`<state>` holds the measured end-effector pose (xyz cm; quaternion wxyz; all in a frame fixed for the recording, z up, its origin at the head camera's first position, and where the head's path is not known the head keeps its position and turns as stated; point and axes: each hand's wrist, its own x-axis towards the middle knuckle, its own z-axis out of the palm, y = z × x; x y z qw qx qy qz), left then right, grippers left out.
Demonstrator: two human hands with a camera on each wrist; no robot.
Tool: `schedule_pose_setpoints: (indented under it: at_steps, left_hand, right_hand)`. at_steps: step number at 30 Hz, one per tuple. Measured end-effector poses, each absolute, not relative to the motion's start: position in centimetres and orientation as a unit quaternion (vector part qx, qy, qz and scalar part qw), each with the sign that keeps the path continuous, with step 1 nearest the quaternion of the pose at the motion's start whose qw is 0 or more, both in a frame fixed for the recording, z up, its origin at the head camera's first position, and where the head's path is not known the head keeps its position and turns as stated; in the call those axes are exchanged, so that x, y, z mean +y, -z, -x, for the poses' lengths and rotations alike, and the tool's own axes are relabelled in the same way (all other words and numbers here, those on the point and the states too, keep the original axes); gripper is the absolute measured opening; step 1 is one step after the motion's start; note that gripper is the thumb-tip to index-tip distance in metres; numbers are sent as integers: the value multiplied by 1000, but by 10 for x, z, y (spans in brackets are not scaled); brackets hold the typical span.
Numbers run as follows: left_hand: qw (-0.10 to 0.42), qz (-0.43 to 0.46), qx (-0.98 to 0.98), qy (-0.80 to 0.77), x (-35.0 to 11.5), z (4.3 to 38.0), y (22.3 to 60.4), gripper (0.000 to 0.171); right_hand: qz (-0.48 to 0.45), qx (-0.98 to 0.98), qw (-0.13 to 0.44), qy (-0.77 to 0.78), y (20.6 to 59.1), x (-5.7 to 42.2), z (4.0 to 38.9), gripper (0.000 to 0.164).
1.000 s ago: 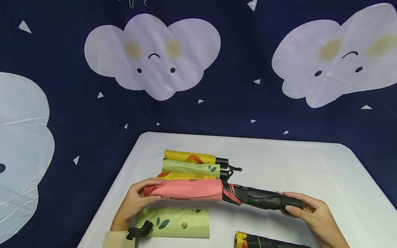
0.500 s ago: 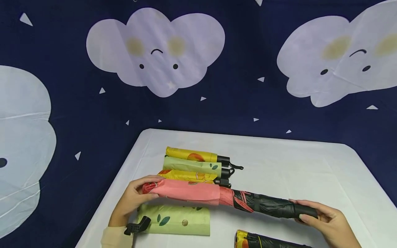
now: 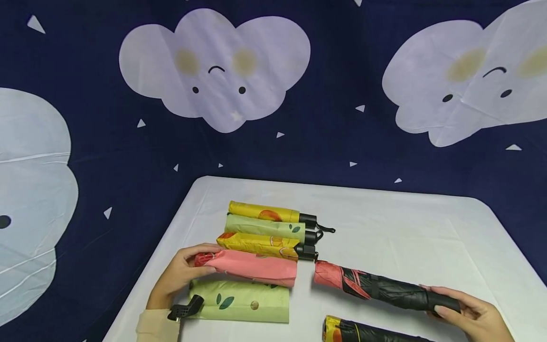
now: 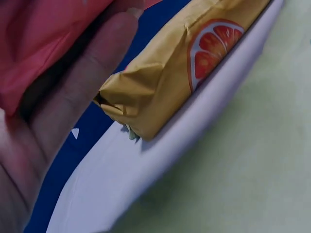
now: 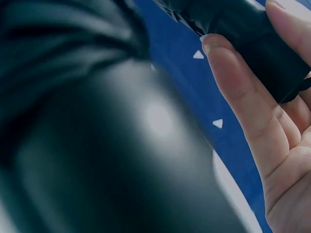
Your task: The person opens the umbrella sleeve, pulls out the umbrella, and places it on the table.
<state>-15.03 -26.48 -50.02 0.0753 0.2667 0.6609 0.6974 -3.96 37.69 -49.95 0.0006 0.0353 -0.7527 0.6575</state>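
In the head view my left hand (image 3: 177, 270) pinches the left end of a pink umbrella sleeve (image 3: 260, 269). To its right, apart from the sleeve's open end, is a folded black-and-pink umbrella (image 3: 393, 290). The fingers and thumb of my right hand (image 3: 476, 311) grip its black handle (image 3: 444, 302); the right wrist view shows this handle (image 5: 265, 53) between them. Below the pink sleeve lies a flat green sleeve with leaf prints (image 3: 243, 304). A black-and-yellow folded umbrella (image 3: 380, 334) is cut off at the bottom edge.
Behind the pink sleeve, a yellow fruit-print umbrella (image 3: 256, 243), a green one (image 3: 260, 226) and another yellow one (image 3: 252, 210) lie side by side on the white table (image 3: 406, 228). A dark blurred cylinder (image 5: 121, 145) fills much of the right wrist view.
The umbrella has come fully out of the pink sleeve as my right hand moved right and down. My left hand stays nearly in place, and the sleeve's right end has dropped a little.
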Motion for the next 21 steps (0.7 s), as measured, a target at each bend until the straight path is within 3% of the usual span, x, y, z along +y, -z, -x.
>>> schedule_pose_setpoints:
  at_steps: [11,21]
  left_hand:
    - [117,-254,712,-644,-270,155,511,43]
    - [137,-263,739,-605,-272,160,521,38]
  right_hand:
    - [-81,-715,-3,-694,526,385,30,40]
    - [-124,-706,-62,-694,537,381,34,39]
